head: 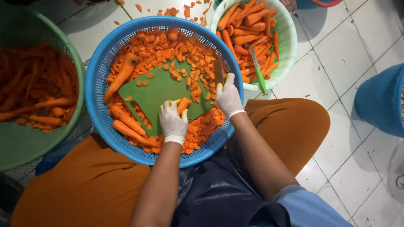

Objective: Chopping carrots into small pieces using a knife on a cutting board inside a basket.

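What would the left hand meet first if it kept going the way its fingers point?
Likely the loose carrot slices on the green cutting board, just beyond the carrot piece held in the left hand; depth is uncertain.

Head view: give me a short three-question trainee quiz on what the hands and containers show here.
1. True or false: the left hand holds a carrot piece on the green cutting board.
2. What does the right hand grip? A) peeler B) knife C) spoon
3. Which container holds the board and the carrot slices?

Key:
1. True.
2. B, a knife, blade down among the slices.
3. The blue basket, resting on the person's lap; the white basket beyond it holds whole carrots and a green-handled tool.
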